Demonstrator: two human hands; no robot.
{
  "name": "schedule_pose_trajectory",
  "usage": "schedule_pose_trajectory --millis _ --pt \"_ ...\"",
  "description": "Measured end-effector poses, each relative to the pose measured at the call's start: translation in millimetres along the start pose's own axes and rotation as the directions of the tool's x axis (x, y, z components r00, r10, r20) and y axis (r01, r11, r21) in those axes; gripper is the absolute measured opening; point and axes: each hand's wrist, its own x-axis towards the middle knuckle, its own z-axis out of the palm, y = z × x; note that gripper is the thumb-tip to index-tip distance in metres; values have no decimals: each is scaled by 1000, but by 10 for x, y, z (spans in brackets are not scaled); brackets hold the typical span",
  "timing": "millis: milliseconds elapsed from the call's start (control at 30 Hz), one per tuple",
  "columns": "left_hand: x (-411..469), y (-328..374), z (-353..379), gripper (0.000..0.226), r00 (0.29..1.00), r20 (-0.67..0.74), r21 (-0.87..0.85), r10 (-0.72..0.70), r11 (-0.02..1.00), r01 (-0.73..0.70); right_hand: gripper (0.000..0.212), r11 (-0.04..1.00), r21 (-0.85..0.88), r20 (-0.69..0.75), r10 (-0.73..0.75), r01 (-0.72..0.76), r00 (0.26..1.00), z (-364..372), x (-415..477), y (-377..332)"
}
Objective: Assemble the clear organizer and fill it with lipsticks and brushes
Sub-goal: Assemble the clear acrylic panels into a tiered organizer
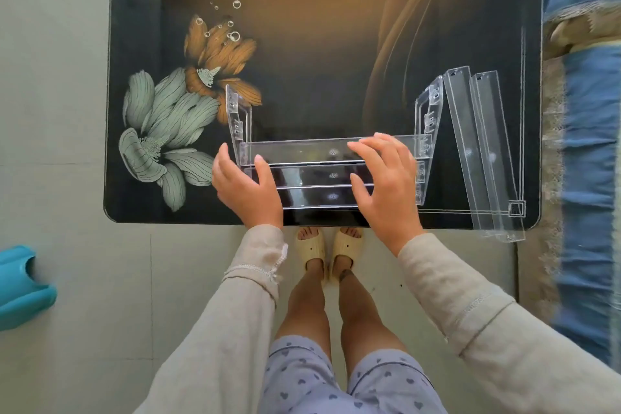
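The clear organizer (312, 175) stands near the front edge of the dark flower-printed table (302, 60). It has two upright side panels and three long trays stepped between them. My left hand (247, 186) rests on its left end, thumb beside the side panel and fingers lying over the trays. My right hand (383, 181) lies spread over the trays toward the right end, fingers slightly bent. Two loose clear trays (484, 151) lie side by side right of the organizer, their near ends overhanging the table's front right corner. No lipsticks or brushes are in view.
A blue plastic object (20, 282) sits on the floor at the far left. A blue patterned fabric (584, 144) runs along the table's right side. The person's feet in pale slippers (329, 249) stand just under the table's front edge.
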Motion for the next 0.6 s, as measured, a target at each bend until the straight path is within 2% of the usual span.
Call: schedule_pose_trajectory --millis 33,100,167,233,300,367,433,533,600 --pt "-29 33 -10 49 999 -43 19 32 999 -31 37 998 41 -71 40 -37 997 -42 -59 46" --pt "-109 110 -24 50 976 -82 81 200 978 -194 36 982 126 -204 166 -142 965 -118 -176 154" --pt "-220 191 37 45 894 -5 149 448 884 -442 38 927 226 -247 352 -300 903 -181 -267 271" --pt "-338 306 166 40 767 160 127 621 758 -640 45 820 334 -169 537 -464 827 -204 -298 377" --pt "-458 457 332 37 614 336 79 714 629 -774 52 709 395 -10 640 -585 769 -220 -256 472" --pt "-545 590 499 40 450 501 91 740 472 -877 51 673 381 116 645 -634 755 -217 -185 549" --pt "-586 684 649 46 361 642 99 676 394 -914 46 718 301 153 613 -628 775 -205 -120 611" --pt "-599 720 821 46 360 713 127 602 394 -910 41 828 112 150 533 -550 833 -190 -70 684" --pt "-592 716 870 45 357 717 140 599 378 -915 39 854 58 136 507 -518 851 -178 -57 694"
